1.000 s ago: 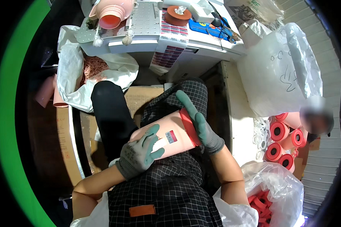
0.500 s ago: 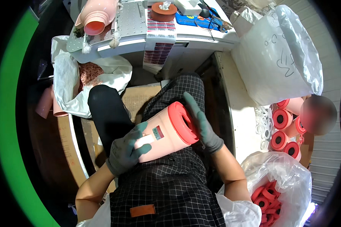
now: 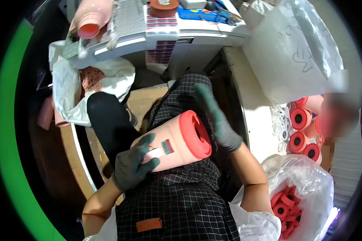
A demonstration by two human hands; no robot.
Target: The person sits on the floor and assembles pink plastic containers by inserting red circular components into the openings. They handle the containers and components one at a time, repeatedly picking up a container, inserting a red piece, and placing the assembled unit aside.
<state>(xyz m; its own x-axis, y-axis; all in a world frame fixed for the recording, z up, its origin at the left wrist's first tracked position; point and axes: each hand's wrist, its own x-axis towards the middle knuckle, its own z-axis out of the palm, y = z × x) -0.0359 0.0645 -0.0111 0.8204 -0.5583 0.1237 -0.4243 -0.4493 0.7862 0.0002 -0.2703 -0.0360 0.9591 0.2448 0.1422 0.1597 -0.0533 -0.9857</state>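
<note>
A pink cylinder (image 3: 177,146) with a red end cap and a dark centre hole lies across my lap on a black checked apron. It carries a small dark-and-red sticker on its side. My left hand (image 3: 133,166), in a grey-green glove, grips the cylinder's lower side next to the sticker. My right hand (image 3: 219,120), also gloved, is off the cylinder, fingers spread, just right of the red cap.
A white table (image 3: 157,36) with another pink cylinder (image 3: 90,20), a red disc and blue tools stands ahead. White bags (image 3: 68,92) lie at left, a large clear bag (image 3: 293,52) at right. Stacked red-capped cylinders (image 3: 301,132) and a bag of red caps (image 3: 285,201) sit at right.
My right hand has lifted off the red cap and moved right, opening. The cylinder has turned so its red end faces up more. My left hand keeps its grip.
</note>
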